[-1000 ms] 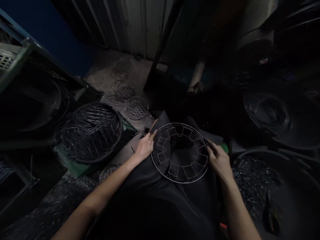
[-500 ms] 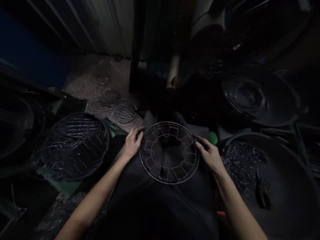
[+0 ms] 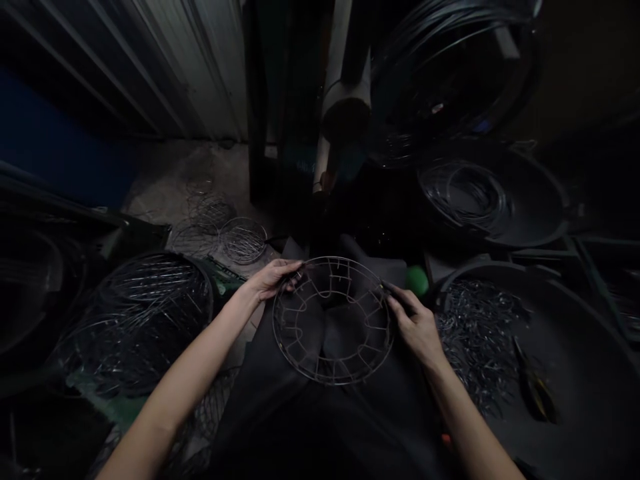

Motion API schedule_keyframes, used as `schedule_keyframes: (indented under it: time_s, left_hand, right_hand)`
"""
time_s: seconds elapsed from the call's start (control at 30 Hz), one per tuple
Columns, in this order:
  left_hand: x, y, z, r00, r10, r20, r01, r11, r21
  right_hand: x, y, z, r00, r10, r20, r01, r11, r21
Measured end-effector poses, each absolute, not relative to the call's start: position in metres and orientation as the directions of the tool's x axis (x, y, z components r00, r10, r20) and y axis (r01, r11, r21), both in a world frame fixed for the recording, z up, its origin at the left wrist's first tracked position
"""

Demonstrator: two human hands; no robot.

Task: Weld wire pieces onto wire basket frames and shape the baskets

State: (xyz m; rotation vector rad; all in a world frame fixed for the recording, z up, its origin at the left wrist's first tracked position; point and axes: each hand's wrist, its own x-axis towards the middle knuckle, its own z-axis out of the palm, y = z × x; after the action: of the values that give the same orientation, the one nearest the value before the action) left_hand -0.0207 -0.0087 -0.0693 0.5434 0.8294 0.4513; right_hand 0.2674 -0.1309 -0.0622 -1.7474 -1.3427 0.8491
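A round wire frame (image 3: pixel 345 361), with an outer ring and looping wires inside, lies tilted over dark cloth on my lap. At its upper left, my left hand (image 3: pixel 278 277) grips the rim between thumb and fingers. My right hand (image 3: pixel 416 327) is closed at the right side of the rim. Something dark lies along its fingers there, too dim to tell whether it is a covering or a tool. Through the frame's open middle the dark cloth (image 3: pixel 345 330) shows.
To the left, a dark round tub (image 3: pixel 213 293) is piled with wire pieces (image 3: pixel 145 313). Right of me, a wide basin (image 3: pixel 575 333) contains small metal pieces (image 3: pixel 480 327) and pliers (image 3: pixel 535 383). Wire coils (image 3: pixel 465 193) sit in another basin behind; wire rounds (image 3: pixel 243 240) lie on the floor.
My left hand has shifted along the rim, its fingers now reaching over the upper left edge. The wire frame has turned and tilted slightly. The camera view has shifted.
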Motion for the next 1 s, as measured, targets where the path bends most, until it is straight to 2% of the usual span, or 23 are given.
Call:
schedule_keyframes:
  time_s: [0.23, 0.4, 0.6, 0.73, 0.83, 0.9, 1.0]
  left_hand:
    - [-0.022, -0.004, -0.070, 0.633, 0.533, -0.562, -0.096, 0.774, 0.625]
    - [-0.020, -0.007, -0.068, 0.625, 0.562, -0.543, -0.111, 0.752, 0.650]
    - [-0.019, -0.011, -0.060, 0.611, 0.596, -0.521, -0.091, 0.707, 0.701]
    - [-0.020, -0.014, -0.053, 0.600, 0.664, -0.447, -0.014, 0.567, 0.823]
    - [-0.022, -0.013, -0.046, 0.611, 0.664, -0.430, 0.095, 0.478, 0.873]
    - [-0.023, -0.013, -0.041, 0.615, 0.668, -0.418, 0.161, 0.413, 0.897]
    - [-0.025, -0.015, -0.031, 0.628, 0.691, -0.358, 0.231, 0.274, 0.934]
  right_hand:
    - [0.266, -0.132, -0.061, 0.228, 0.973, -0.026, 0.507, -0.141, -0.850]
    - [0.265, -0.136, -0.061, 0.222, 0.975, -0.013, 0.516, -0.129, -0.847]
    - [0.266, -0.139, -0.062, 0.233, 0.970, -0.063, 0.481, -0.171, -0.860]
    - [0.272, -0.138, -0.062, 0.227, 0.964, -0.137, 0.417, -0.223, -0.881]
    - [0.277, -0.135, -0.057, 0.267, 0.941, -0.211, 0.355, -0.299, -0.886]
    - [0.281, -0.132, -0.053, 0.246, 0.912, -0.328, 0.232, -0.384, -0.894]
    - [0.287, -0.129, -0.051, 0.066, 0.837, -0.543, -0.018, -0.543, -0.839]
